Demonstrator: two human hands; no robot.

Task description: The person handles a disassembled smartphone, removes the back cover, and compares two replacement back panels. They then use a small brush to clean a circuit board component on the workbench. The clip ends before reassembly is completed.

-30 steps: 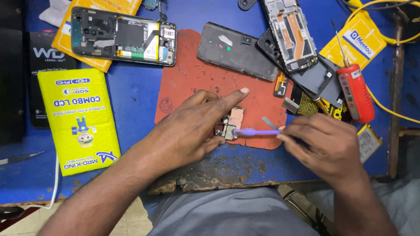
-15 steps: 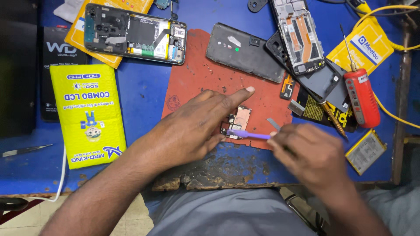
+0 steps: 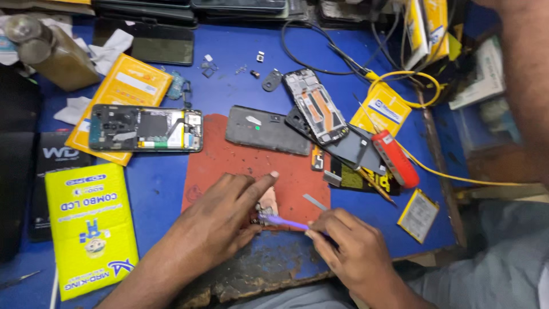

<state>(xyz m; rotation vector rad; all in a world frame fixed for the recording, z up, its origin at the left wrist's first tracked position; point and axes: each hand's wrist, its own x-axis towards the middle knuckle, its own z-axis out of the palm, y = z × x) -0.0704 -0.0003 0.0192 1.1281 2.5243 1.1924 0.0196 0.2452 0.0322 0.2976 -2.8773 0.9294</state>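
My left hand presses a small circuit board down on the red work mat, index finger stretched over it. My right hand grips a thin purple tool whose tip touches the board's lower edge. A small metal strip lies on the mat just above my right hand. An opened phone with bare insides lies left of the mat.
A grey phone back cover, a phone frame, a red-handled tool with yellow cable, a flat battery, a yellow box and a brown bottle crowd the blue bench. Another person's arm is at the right.
The camera has tilted up, showing more of the bench's far side. Both hands stay on the board and purple tool, shifted slightly lower in view.
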